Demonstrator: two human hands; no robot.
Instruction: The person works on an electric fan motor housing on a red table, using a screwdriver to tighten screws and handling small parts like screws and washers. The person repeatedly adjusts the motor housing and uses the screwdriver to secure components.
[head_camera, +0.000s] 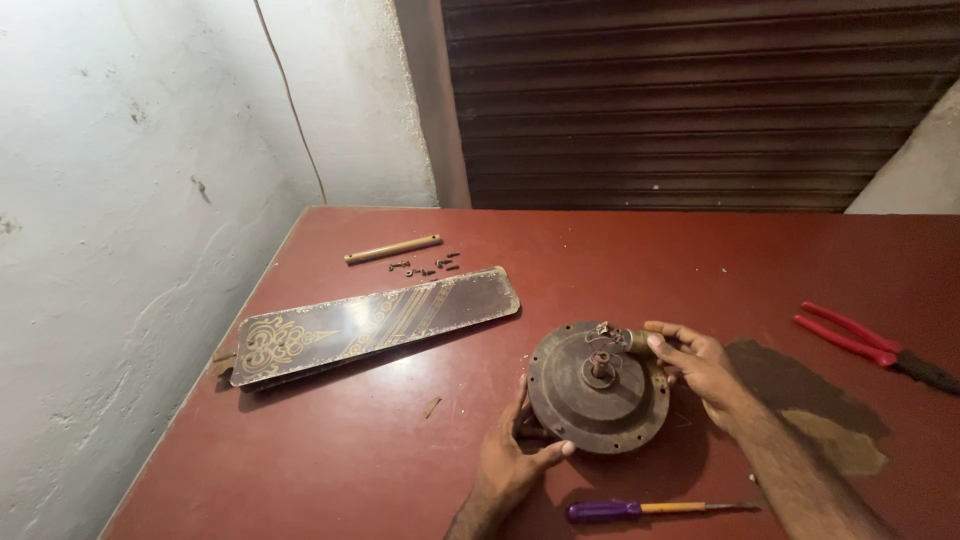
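Whitewashed wall and a dark roller shutter back the red table (400, 440); near its front lies the round fan motor (598, 388); left hand (512, 455) grips its rim, right hand (700, 365) fingers pinch its wires; fan blades (375, 322), screws (425, 265), rod (392, 249), red pliers (868, 344), purple screwdriver (650, 509) lie around.

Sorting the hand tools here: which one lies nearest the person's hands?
The purple-handled screwdriver, lying just below the fan motor housing; the red-handled pliers lie farther off to the right.
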